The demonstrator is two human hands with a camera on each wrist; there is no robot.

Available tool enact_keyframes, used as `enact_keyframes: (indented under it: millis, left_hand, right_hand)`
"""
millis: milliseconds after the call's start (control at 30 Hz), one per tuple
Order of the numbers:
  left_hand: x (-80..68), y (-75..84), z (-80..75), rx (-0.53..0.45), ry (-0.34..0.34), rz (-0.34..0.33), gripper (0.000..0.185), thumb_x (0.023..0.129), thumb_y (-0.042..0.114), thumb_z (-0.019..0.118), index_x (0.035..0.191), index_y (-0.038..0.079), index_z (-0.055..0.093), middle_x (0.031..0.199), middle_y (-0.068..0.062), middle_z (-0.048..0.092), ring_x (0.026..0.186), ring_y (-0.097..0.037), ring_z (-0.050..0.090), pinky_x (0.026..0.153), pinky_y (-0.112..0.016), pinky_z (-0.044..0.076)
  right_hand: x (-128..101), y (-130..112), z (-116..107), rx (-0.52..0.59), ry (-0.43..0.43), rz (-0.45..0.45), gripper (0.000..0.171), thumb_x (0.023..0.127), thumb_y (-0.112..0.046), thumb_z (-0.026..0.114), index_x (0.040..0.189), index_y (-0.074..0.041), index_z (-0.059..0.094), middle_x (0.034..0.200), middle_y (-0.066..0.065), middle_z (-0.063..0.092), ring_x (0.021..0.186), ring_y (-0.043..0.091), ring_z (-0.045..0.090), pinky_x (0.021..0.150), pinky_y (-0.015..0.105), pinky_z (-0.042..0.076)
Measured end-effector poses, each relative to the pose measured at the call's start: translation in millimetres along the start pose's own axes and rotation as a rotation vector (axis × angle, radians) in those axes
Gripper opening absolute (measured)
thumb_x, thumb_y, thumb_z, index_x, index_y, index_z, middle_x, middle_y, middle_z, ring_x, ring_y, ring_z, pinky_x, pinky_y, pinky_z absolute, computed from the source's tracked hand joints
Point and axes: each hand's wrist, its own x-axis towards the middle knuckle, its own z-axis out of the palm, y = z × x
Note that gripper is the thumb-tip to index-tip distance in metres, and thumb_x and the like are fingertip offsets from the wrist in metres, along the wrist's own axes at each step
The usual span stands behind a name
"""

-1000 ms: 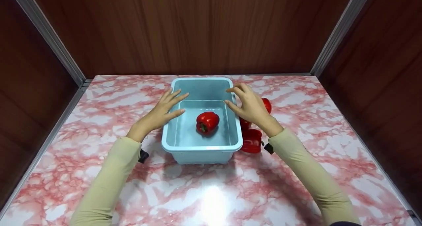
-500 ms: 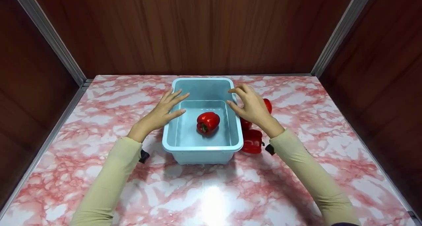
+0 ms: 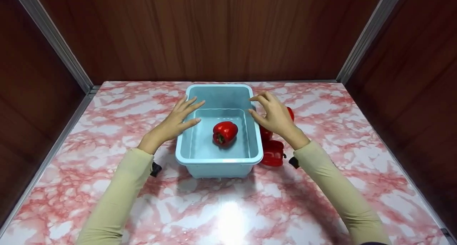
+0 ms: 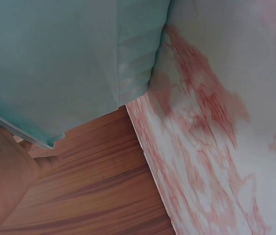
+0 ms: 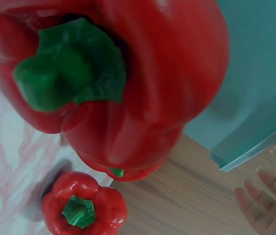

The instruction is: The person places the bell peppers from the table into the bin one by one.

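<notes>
Head view shows a light blue tub (image 3: 218, 159) on the marbled tabletop (image 3: 228, 209), one red pepper (image 3: 225, 132) lying inside it. Just right of the tub, outside its wall, sits a second pepper (image 3: 273, 154), with two more behind it. The left hand (image 3: 176, 121) rests on the tub's left rim, fingers straight, grasping nothing. The right hand (image 3: 273, 113) hovers at the tub's right rim, fingers loosely spread, empty.

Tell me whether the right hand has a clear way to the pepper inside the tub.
Probably yes. The right hand hovers at the open tub's right rim, holding nothing, and the pepper lies uncovered just below and left of it.
</notes>
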Motion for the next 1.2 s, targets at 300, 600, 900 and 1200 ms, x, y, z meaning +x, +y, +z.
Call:
enact_keyframes:
  millis: [300, 600, 900, 1200]
  left_hand:
    - [-0.3, 0.4, 0.2, 0.001, 0.006, 0.012, 0.058, 0.091, 0.055, 0.045, 0.144, 0.041, 0.026, 0.155, -0.006, 0.015, 0.143, -0.026, -0.007, 0.106, -0.065, 0.007]
    - [0.5, 0.4, 0.3, -0.002, 0.009, 0.019, 0.059, 0.091, 0.054, 0.044, 0.145, 0.038, 0.026, 0.155, -0.006, 0.015, 0.143, -0.027, -0.007, 0.106, -0.065, 0.007]
    - [-0.1, 0.6, 0.3, 0.001, -0.001, -0.004, 0.057, 0.092, 0.052, 0.045, 0.144, 0.042, 0.025, 0.156, -0.003, 0.014, 0.143, -0.024, -0.008, 0.106, -0.066, 0.007]
    - [0.0, -0.2, 0.2, -0.002, -0.002, 0.002, 0.058, 0.091, 0.054, 0.045, 0.144, 0.042, 0.024, 0.155, -0.003, 0.015, 0.143, -0.026, -0.006, 0.106, -0.065, 0.008]
  right_hand:
    - [-2.0, 1.8, -0.2, -0.007, 0.007, 0.002, 0.036, 0.085, -0.037, 0.063, 0.112, -0.013, 0.062, 0.107, 0.007, 0.056, 0.092, 0.022, 0.055, 0.069, 0.041, 0.051]
    - [-3.1, 3.1, -3.0, -0.009, -0.014, 0.053, 0.036, 0.085, -0.037, 0.064, 0.114, -0.016, 0.061, 0.109, 0.005, 0.055, 0.096, 0.021, 0.053, 0.071, 0.041, 0.053]
    - [-4.5, 6.1, -2.8, -0.014, -0.022, 0.072, 0.038, 0.086, -0.040, 0.062, 0.116, -0.017, 0.060, 0.111, 0.006, 0.055, 0.100, 0.022, 0.053, 0.072, 0.042, 0.053]
    - [-6.4, 8.9, -4.2, -0.015, -0.005, 0.078, 0.038, 0.086, -0.041, 0.062, 0.116, -0.017, 0.061, 0.109, 0.005, 0.055, 0.095, 0.021, 0.053, 0.069, 0.041, 0.052]
